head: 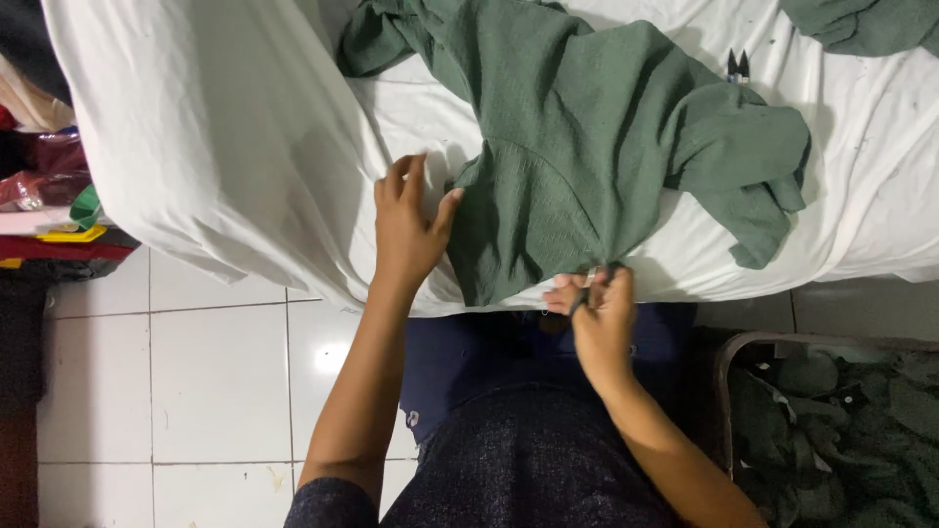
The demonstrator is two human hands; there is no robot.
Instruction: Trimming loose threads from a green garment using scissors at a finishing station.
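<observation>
Small home sewing workshop was indicated: green garment w/ thread snips on sheet-covered table, basket of fabric scraps.

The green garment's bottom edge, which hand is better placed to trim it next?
Probably the right hand: it grips a small dark tool at the green garment hem, while the left hand rests flat beside it.

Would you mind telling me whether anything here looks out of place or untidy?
The white sheet sags off the table edge toward the floor, and small snips lie loose beside the crumpled green garment.
</observation>
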